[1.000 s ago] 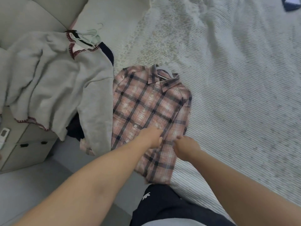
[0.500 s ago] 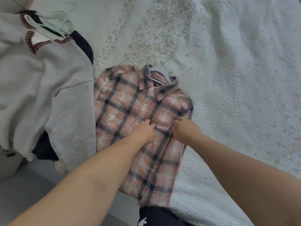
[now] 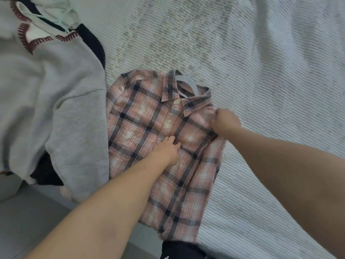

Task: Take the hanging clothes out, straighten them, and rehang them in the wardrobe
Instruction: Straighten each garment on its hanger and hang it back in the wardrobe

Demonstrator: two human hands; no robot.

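Two hands on plaid shirt [image 3: 158, 131], laid flat and buttoned on white ribbed bedspread [image 3: 270, 81], mid-scene, white hanger [image 3: 187, 82] already inside collar with hook poking out at far end. Left hand [image 3: 167, 151] flat on button placket, fingers fairly straight, pressing cloth down. Right hand [image 3: 225, 122] clenched on shirt's right shoulder seam, pinching fabric at the sleeve top. Step in hand, by the look of it: straightening shoulder and sleeve over hanger. To do well: hold left palm as anchor on chest so body doesn't slide; tug right shoulder outward and slightly far so seam sits square on hanger arm; then smooth down sleeve toward near hem. Avoid pulling collar off-centre or dragging hook sideways. Near hem hangs over bed edge, so risk of whole shirt slipping nearer. Grey sweatshirt [image 3: 46, 100] with red-stitched neckline lying left on mint hanger [image 3: 61, 19], over dark garment [image 3: 93, 43]; not touching hands. Rehanging not yet done.
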